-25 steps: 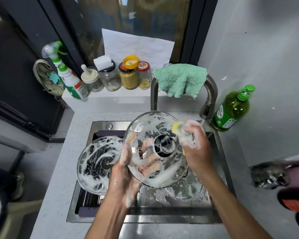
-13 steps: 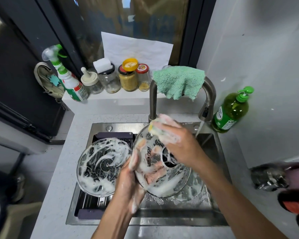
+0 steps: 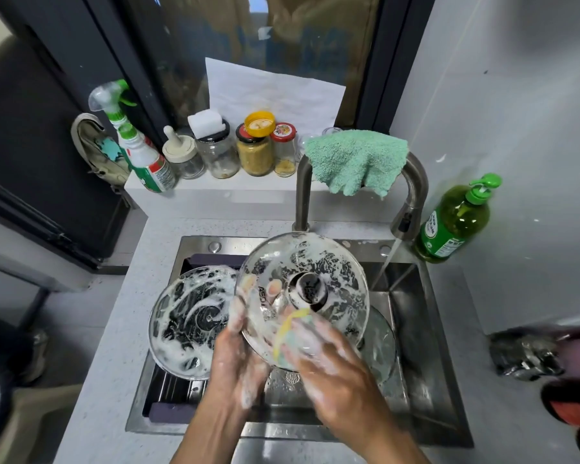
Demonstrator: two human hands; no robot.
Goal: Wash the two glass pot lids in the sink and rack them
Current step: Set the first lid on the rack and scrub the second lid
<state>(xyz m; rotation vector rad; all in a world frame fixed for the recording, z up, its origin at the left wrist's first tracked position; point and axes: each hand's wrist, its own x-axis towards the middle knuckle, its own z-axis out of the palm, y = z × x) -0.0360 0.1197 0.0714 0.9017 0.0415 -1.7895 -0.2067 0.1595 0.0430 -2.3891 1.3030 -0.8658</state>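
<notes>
The step in hand looks like scrubbing the second glass lid (image 3: 302, 293) over the sink (image 3: 412, 329) — best done by turning it steadily so the sponge (image 3: 290, 336) reaches the rim and round the knob, not just the near edge. The left hand (image 3: 238, 356) grips the lid's left rim, fingers curled behind the glass, tilting it up. The right hand (image 3: 329, 370) presses the sponge against the near face, fingers wrapped round it. The other soapy lid (image 3: 191, 319) lies left, on the rack (image 3: 168, 390) — unrinsed.
</notes>
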